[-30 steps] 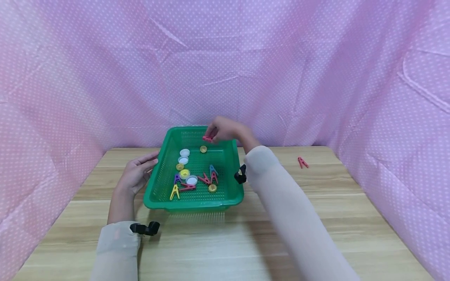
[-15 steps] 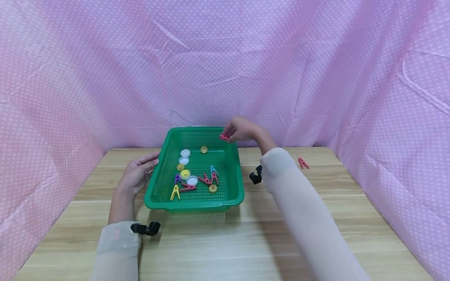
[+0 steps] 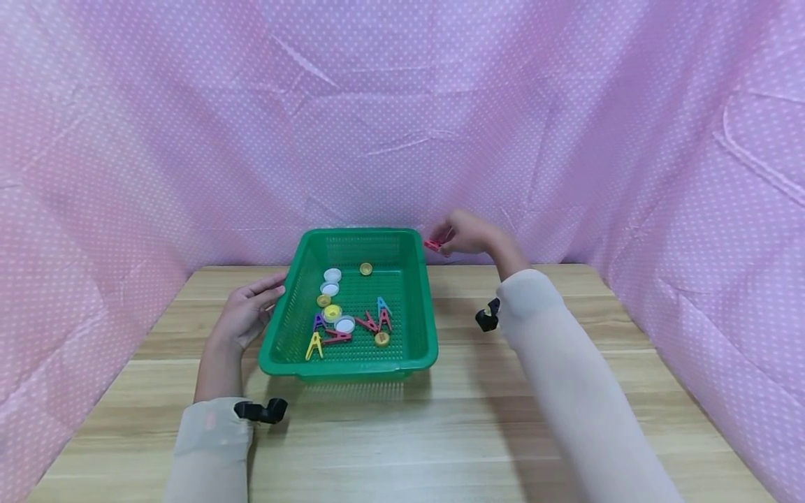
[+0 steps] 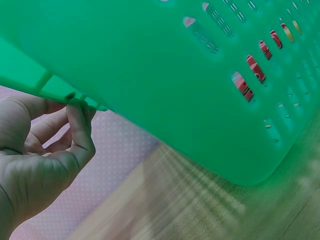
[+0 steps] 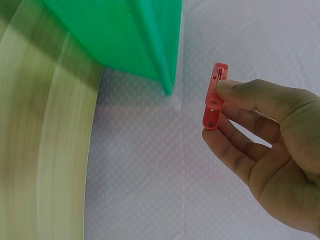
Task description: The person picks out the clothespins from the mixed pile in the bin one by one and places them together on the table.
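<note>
A green plastic basket [image 3: 411,365] stands near the middle of the wooden table, its perforated base showing. My left hand [image 3: 244,314] pinches its left rim, thumb against fingers [image 4: 80,127] in the left wrist view. Just beyond the basket's far right corner, my right hand [image 3: 468,232] holds a red clothespin [image 5: 215,97] between thumb and fingertips, raised above the table. Inside the basket lie several clothespins, among them a yellow one [image 3: 314,345], a blue one [image 3: 383,305] and a purple one [image 3: 318,321], plus red ones [image 3: 337,337].
Several round caps share the basket: white ones [image 3: 332,275], gold ones [image 3: 366,269] and a yellow one [image 3: 331,314]. The wooden table [image 3: 390,447] reaches back to a pink dotted cloth [image 3: 402,126] that hangs behind and at both sides.
My right hand has moved right with the red clothespin, from over the basket to past its far right corner. My sleeve now covers the loose red clothespin on the table. The left hand stays put.
</note>
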Tool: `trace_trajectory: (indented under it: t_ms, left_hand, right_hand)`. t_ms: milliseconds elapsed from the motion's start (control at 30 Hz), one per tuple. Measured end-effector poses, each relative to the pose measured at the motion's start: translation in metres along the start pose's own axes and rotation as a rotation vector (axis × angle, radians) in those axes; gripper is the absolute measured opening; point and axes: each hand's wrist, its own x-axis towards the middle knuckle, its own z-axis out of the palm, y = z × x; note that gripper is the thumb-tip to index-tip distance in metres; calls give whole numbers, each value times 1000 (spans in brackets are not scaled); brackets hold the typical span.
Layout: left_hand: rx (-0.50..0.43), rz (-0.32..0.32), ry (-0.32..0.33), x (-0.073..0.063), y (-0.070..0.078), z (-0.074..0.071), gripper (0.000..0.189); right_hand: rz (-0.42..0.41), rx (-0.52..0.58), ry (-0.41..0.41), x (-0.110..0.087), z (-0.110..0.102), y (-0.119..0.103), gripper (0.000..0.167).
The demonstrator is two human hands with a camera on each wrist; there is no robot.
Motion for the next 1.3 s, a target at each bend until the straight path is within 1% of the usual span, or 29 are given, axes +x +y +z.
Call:
trace_trajectory:
  t_ms: [133, 333, 500, 767, 1000, 1167, 1300]
  left_hand:
    - [-15, 11, -8, 0, 0, 0, 35]
    - [-35, 15, -18, 1, -1, -1, 33]
    - [-31, 16, -22, 2, -2, -2, 33]
    - [-17, 4, -3, 2, -1, 0, 36]
    - [-26, 7, -5, 1, 0, -1, 34]
    - [-28, -1, 0, 1, 1, 0, 35]
    - [-18, -6, 10, 1, 1, 0, 34]
  right_hand:
    - [38, -26, 12, -12, -6, 11, 26]
    - [87, -37, 31, -28, -11, 30, 27]
    - [80, -47, 43, -40, -13, 47, 26]
    - [107, -25, 55, -58, -12, 76, 27]
    - [123, -23, 75, -73, -9, 97, 25]
    - [132, -24, 100, -82, -5, 110, 22]
    - [135, -30, 132, -89, 1, 122, 24]
